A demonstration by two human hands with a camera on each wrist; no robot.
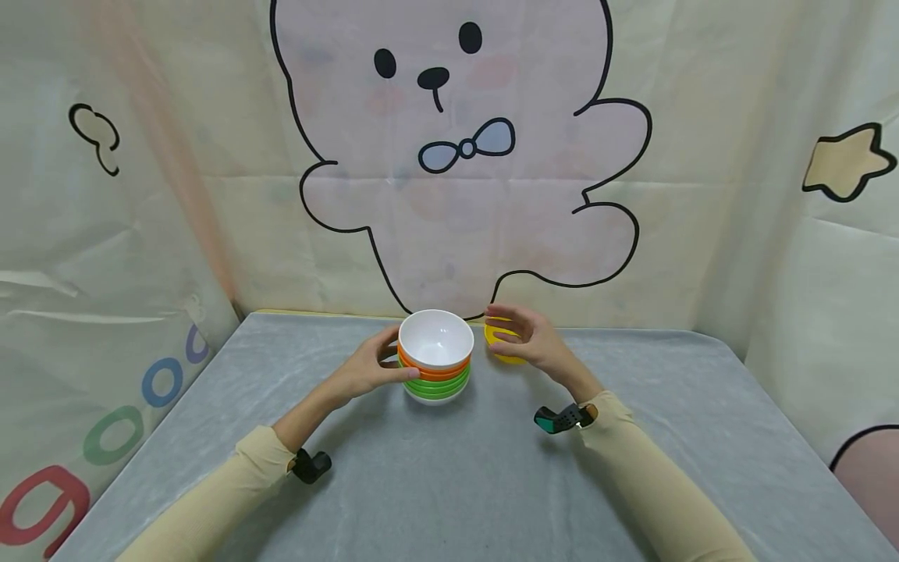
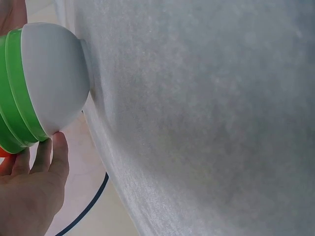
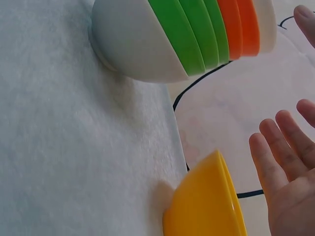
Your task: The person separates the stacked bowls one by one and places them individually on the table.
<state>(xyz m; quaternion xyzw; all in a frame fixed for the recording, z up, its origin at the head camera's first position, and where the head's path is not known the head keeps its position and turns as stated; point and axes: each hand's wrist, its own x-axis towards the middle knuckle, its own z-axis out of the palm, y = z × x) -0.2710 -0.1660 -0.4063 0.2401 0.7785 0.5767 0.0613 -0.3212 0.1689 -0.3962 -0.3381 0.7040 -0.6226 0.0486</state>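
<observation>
A stack of nested bowls (image 1: 435,382) stands upright on the table, white at the bottom, then green, orange and a white bowl (image 1: 437,340) on top. My left hand (image 1: 368,367) grips the stack from its left side, thumb across the front and fingers round the back; in the left wrist view those fingertips (image 2: 59,140) lie against the green and white bowls. Just right of the stack is a yellow bowl (image 3: 204,201). Above it hovers my right hand (image 1: 530,339), fingers spread and relaxed, holding nothing. Part of the yellow bowl is hidden behind that hand in the head view.
A grey cloth covers the table (image 1: 449,484). Close behind its back edge hangs a pale curtain (image 1: 246,195) with a printed bear, and more curtain hangs at both sides. Each wrist wears a dark strapped device (image 1: 562,419).
</observation>
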